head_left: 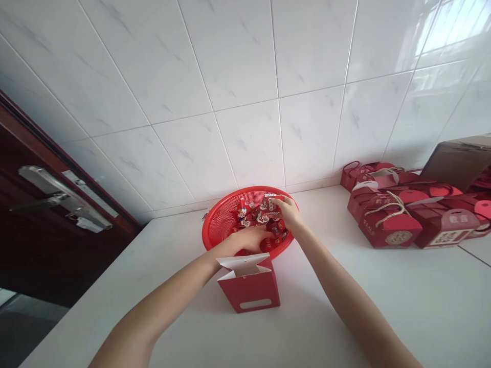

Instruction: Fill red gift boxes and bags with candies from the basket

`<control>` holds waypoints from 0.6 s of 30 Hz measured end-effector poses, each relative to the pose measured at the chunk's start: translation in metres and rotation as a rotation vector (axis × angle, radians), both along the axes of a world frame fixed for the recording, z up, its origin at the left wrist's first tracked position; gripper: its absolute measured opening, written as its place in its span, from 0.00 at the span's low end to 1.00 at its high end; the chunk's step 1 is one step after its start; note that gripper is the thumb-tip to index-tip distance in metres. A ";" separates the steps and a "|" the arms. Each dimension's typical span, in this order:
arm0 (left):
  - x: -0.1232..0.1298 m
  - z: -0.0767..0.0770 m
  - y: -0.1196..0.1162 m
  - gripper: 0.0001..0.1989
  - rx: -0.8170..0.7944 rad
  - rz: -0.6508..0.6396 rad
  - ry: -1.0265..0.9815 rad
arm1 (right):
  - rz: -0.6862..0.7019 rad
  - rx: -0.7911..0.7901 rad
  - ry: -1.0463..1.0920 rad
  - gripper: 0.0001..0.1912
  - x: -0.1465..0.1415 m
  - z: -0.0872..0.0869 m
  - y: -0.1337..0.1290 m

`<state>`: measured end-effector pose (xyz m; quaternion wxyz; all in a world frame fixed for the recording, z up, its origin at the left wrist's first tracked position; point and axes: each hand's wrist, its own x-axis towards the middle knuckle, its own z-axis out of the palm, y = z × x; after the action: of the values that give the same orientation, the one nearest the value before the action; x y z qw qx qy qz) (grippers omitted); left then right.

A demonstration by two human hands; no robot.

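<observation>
A round red plastic basket (215,231) stands on the white counter against the tiled wall. Inside lies a pile of red wrapped candies (248,213), some with white printed figures. My left hand (253,238) reaches in from the near left, its fingers bent down among the candies and its fingertips hidden. At the basket's right side, my right hand (288,210) pinches a red candy packet with white print (273,204) between thumb and fingers. Just in front of the basket stands a red paper gift box (251,292), upright with its top open, beneath my left wrist.
Several red gift boxes with rope handles (383,217) are crowded together on the right. Behind them leans a brown cardboard box (456,161). To the left is a dark door with a metal handle (48,197), beside the counter's left edge.
</observation>
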<state>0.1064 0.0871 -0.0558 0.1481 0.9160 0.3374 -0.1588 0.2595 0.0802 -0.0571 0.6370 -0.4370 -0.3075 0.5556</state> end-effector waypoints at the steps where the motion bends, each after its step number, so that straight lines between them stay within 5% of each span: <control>1: 0.000 0.000 0.000 0.22 0.017 0.022 0.026 | 0.001 -0.002 0.001 0.05 0.000 0.001 0.000; 8: -0.012 0.007 0.003 0.18 -0.063 0.287 0.083 | -0.005 -0.013 -0.002 0.05 -0.001 0.004 -0.001; 13: -0.025 0.012 0.006 0.16 -0.105 0.296 0.083 | -0.013 -0.011 -0.016 0.05 -0.001 0.001 0.000; 18: -0.038 0.001 0.005 0.19 -0.075 0.311 0.098 | -0.009 -0.008 -0.021 0.05 -0.001 0.001 0.000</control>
<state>0.0687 0.0924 -0.0546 0.1882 0.8377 0.4758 -0.1909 0.2587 0.0804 -0.0557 0.6345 -0.4466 -0.3099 0.5494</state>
